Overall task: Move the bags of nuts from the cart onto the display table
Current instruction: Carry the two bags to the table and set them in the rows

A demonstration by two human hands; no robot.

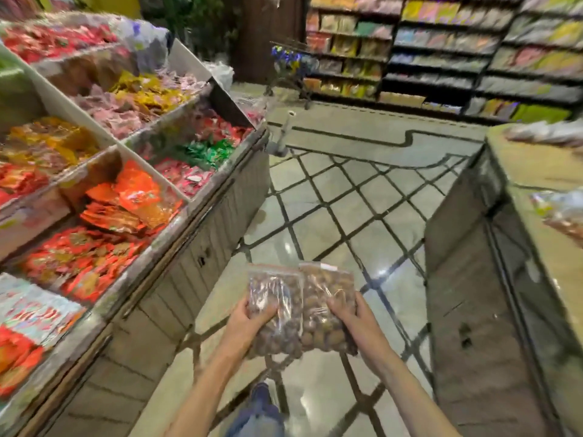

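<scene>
Head view blurred, hands (252, 313) gripping nut bags (303, 310)

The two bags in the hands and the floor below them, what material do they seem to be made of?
Left bag and right bag: thin clear plastic film, probably; the brown nuts show through and the surface wrinkles and glints. Floor: polished stone or glazed tile, it seems; pale glossy squares with dark lines, mirroring the ceiling lights.

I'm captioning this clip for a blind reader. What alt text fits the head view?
Two hands, left hand and right hand, hold two clear bags of nuts side by side over a tiled shop aisle. Bins of wrapped sweets lie left, a display table right.
</scene>
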